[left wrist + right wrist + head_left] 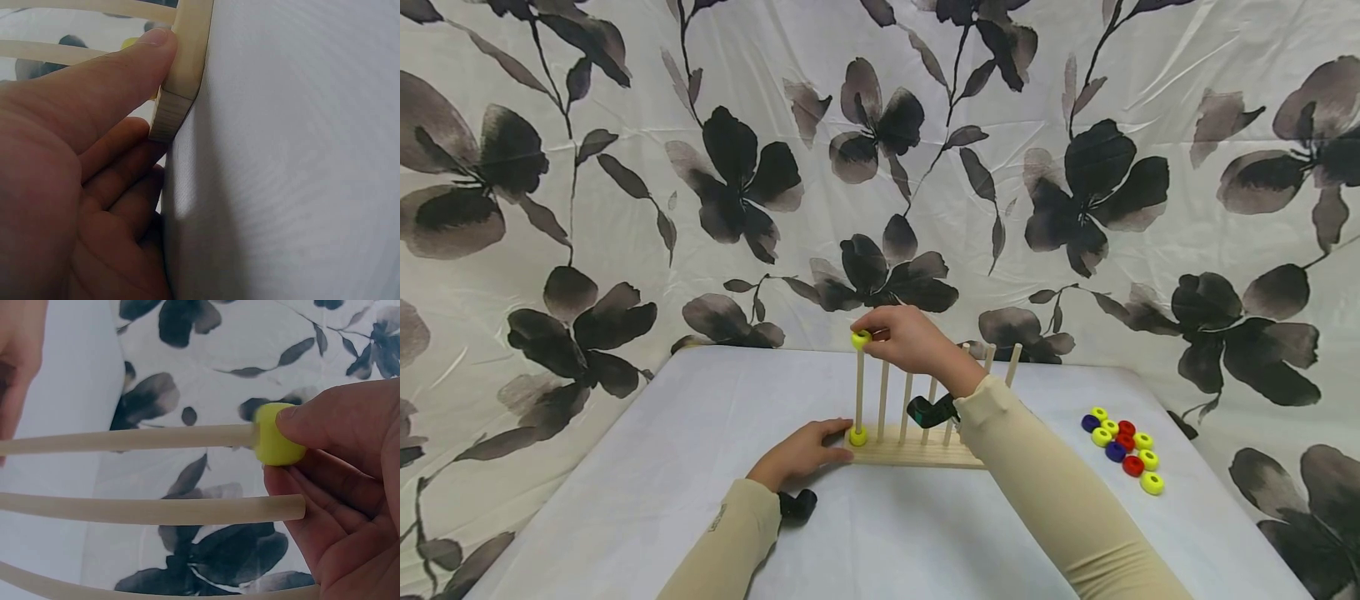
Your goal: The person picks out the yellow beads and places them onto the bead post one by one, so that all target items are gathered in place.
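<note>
At the top of the leftmost peg [860, 387] of a wooden peg stand [910, 454], my right hand [904, 337] pinches a yellow ring [275, 434] between thumb and fingers. In the right wrist view the peg's tip meets the ring. A second yellow ring [858, 437] sits at the foot of that same peg. My left hand [805, 454] holds the left end of the stand's base [187, 56], thumb on one face and fingertips by the end corner. The right forearm hides part of the stand's right side.
Loose yellow, red and blue rings, such as a red ring [1133, 466] and a blue ring [1116, 451], lie grouped on the right of the white table [625, 500]. Several upright pegs stand close beside my right hand. A flowered cloth [880, 192] hangs behind the table.
</note>
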`<state>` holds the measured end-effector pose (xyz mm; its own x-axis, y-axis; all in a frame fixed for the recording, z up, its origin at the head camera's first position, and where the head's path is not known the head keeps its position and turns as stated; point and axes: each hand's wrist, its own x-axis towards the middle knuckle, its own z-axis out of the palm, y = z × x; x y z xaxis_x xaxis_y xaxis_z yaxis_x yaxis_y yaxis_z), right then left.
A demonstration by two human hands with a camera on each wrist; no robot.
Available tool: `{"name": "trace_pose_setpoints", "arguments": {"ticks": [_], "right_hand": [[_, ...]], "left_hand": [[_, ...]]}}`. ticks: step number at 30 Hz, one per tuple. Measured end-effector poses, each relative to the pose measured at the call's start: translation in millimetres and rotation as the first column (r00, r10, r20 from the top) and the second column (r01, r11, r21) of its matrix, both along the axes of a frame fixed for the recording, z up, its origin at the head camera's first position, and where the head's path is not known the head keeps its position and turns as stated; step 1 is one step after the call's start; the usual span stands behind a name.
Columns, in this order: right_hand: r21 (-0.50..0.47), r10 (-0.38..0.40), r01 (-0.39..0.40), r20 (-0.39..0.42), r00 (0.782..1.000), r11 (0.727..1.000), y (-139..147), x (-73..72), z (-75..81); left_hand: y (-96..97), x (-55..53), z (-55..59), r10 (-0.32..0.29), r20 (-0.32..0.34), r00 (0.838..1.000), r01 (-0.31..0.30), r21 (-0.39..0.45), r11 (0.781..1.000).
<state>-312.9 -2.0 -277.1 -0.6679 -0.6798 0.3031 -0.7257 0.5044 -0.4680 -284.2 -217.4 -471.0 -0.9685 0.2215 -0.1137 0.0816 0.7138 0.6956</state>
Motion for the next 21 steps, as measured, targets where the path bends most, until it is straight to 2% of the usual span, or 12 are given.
{"name": "trace_pose_setpoints", "arguments": {"ticks": [12,21], "right_hand": [[-0.002,0.005,-0.005,-0.024,1.000,1.000,5.5,1.0,-0.3],[-0.015,-0.008,0.007,-0.047,0.999,1.000,15.4,2.8,3.4]], "left_hand": [[1.9,1.4,0.4,0.010,0.007,1.000,-0.010,0.010,1.000],[2.3,1.8,3.5,-0.004,-0.012,1.000,0.004,-0.005,1.000]]}}
